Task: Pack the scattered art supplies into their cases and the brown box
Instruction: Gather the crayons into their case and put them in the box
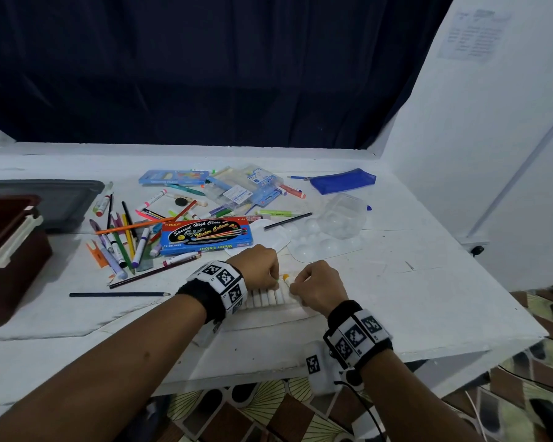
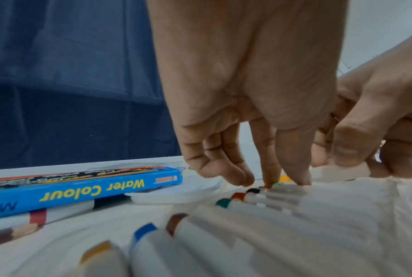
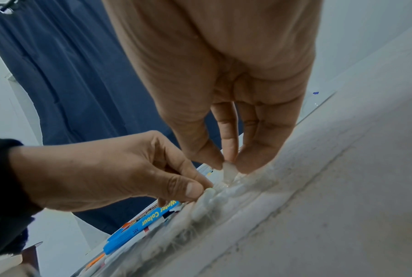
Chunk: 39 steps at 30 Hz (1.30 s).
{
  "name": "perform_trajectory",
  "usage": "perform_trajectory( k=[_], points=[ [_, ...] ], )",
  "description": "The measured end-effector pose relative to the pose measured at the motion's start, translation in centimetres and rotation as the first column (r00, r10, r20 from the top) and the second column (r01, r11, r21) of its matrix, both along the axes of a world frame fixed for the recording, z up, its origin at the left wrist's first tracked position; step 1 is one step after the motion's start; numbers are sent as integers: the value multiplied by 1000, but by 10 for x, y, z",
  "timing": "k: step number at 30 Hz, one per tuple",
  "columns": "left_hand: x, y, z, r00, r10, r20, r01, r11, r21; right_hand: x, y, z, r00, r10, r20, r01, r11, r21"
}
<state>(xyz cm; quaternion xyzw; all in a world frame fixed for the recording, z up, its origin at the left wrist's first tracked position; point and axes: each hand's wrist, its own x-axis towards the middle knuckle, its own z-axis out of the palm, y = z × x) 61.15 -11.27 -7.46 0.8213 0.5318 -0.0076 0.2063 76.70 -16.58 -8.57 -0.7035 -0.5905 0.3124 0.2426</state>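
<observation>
Both grips work a row of white paint tubes (image 1: 268,296) on the surface (image 1: 396,282). Right hand (image 1: 320,290) pinches one tube; left hand (image 1: 257,266) has fingertips (image 2: 271,180) curled onto the caps, holding nothing.

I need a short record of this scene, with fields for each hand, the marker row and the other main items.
left hand: fingertips press on the marker row
right hand: pinches one white marker at the row's end
marker row: white markers side by side in a clear pouch
water colour box: flat, behind the hands
brown box: table's left edge
</observation>
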Motion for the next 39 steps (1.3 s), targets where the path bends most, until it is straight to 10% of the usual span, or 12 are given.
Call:
perform_trajectory(
  k=[39],
  points=[
    [-5, 2, -4, 978, 88, 190, -86, 996, -18, -2, 0, -5, 956, 197, 219, -208, 978, 27]
  ],
)
